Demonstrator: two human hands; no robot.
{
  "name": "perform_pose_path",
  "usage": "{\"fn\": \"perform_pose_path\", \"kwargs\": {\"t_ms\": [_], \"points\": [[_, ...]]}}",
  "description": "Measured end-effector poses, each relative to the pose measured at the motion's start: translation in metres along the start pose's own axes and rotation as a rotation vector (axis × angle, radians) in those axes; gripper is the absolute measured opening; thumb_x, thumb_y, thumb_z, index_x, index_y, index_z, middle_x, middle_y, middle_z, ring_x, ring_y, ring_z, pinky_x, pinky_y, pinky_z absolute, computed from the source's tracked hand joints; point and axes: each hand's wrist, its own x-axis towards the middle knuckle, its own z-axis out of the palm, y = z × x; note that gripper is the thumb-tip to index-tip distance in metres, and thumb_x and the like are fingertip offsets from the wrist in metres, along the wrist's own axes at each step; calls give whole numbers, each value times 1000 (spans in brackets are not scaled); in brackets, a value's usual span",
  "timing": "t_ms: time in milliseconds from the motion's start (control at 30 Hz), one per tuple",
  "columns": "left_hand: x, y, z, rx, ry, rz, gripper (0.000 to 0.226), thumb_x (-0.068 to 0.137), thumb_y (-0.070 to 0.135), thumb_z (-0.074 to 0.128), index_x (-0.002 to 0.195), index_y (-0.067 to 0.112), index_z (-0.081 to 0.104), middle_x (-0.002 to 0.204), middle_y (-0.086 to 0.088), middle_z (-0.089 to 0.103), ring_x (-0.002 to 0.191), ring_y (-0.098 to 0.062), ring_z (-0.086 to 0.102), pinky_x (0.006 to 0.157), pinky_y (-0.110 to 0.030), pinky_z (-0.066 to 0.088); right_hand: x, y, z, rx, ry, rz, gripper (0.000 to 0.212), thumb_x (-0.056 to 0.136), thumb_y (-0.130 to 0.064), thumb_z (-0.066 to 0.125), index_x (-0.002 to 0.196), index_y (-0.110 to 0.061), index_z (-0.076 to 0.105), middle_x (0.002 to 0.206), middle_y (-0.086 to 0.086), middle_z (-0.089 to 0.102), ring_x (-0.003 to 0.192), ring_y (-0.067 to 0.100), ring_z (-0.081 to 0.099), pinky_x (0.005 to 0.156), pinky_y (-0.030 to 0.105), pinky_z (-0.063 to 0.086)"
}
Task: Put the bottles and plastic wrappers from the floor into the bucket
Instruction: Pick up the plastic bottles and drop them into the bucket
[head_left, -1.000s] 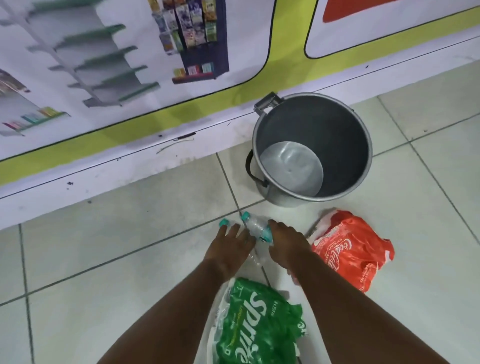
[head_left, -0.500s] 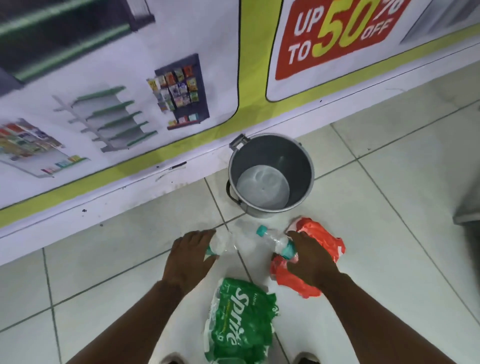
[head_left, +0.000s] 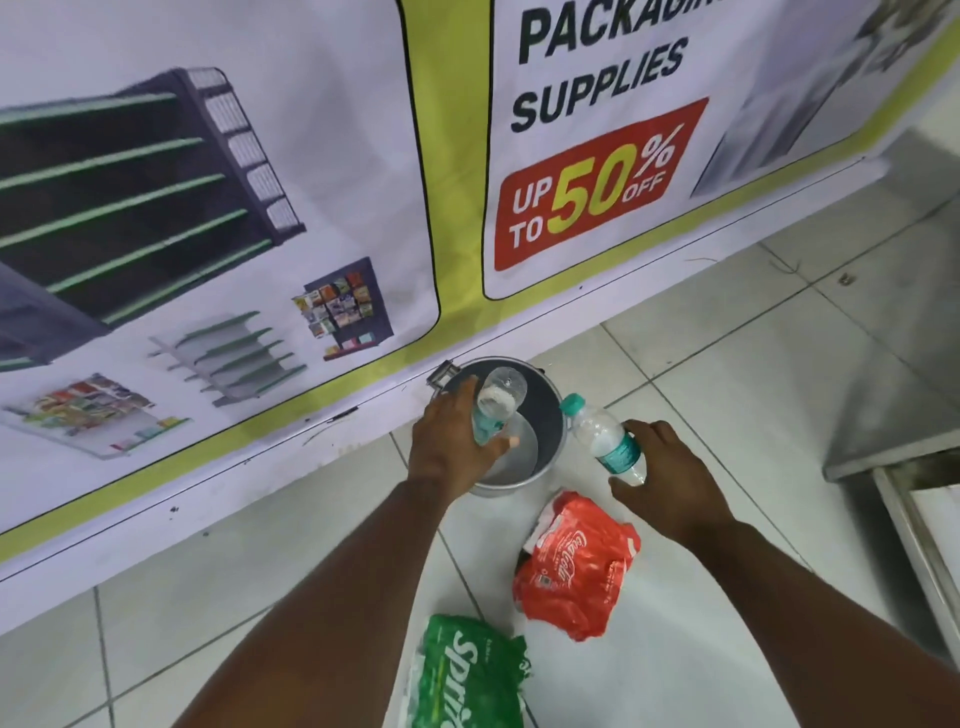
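A grey metal bucket (head_left: 551, 410) stands on the tiled floor against the wall. My left hand (head_left: 447, 441) grips a clear plastic bottle (head_left: 498, 402) and holds it over the bucket's mouth, base end up. My right hand (head_left: 670, 478) grips a second clear bottle (head_left: 605, 439) with a teal cap and label, just right of the bucket's rim. A crumpled red Coca-Cola wrapper (head_left: 574, 564) lies on the floor below the bucket. A green Sprite wrapper (head_left: 465, 675) lies nearer to me.
A printed banner (head_left: 260, 208) covers the wall behind the bucket. A metal shelf or cabinet edge (head_left: 893, 441) juts in at the right. White floor tiles (head_left: 260, 561) spread left of my arms.
Both hands lifted a bottle each off the floor. The left one now hangs over the bucket, the right one beside its rim. The view rose and tilted up.
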Motion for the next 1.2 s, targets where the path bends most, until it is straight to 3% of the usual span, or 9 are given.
{"fn": "perform_pose_path", "kwargs": {"t_ms": [100,267,567,733,900,1000,1200], "points": [[-6,-10,7,69,-30,-6,102,68,65,72,148,24,23,153,-5,37,139,-27,32,109,-45,38,6,3,0,-33,1,-2,67,71,-30,83,128,-23,48,117,2,59,96,20,60,78,31,52],[-22,-37,-14,235,-54,56,103,72,70,63,150,26,13,160,-7,21,145,-29,18,115,-50,27,14,-12,1,-100,-8,-24,74,71,-37,80,134,-22,46,125,3,61,106,23,60,84,37,54],[-31,-73,-60,271,-16,31,96,78,69,58,150,29,10,162,-4,14,147,-28,10,116,-48,18,66,-77,-3,-100,-36,-161,70,69,-26,77,133,-17,47,123,12,61,107,37,56,90,46,50],[-42,-93,-72,292,-21,-2,93,81,69,55,151,28,9,162,-4,12,148,-27,7,116,-48,18,91,-112,3,-84,-123,-226,72,73,-18,78,136,-19,44,130,10,55,115,32,51,93,43,49],[-49,-101,-77,280,-26,-18,93,81,68,55,151,27,10,162,-5,12,148,-26,7,117,-48,18,107,-127,6,-286,-168,-259,98,70,-38,83,148,-23,26,154,7,34,137,32,35,108,48,36],[-51,-100,-77,292,-35,-12,92,82,67,55,152,27,9,163,-5,11,148,-26,6,117,-47,17,108,-125,8,-259,-110,-247,99,74,-41,80,151,-24,20,160,7,24,145,29,23,115,48,26],[-57,-91,-60,277,-49,-3,92,82,66,55,151,27,10,162,-7,14,147,-28,9,116,-48,18,74,-97,10,-114,-8,-287,76,80,-34,74,143,-19,35,147,8,44,131,32,41,107,47,36]]}}
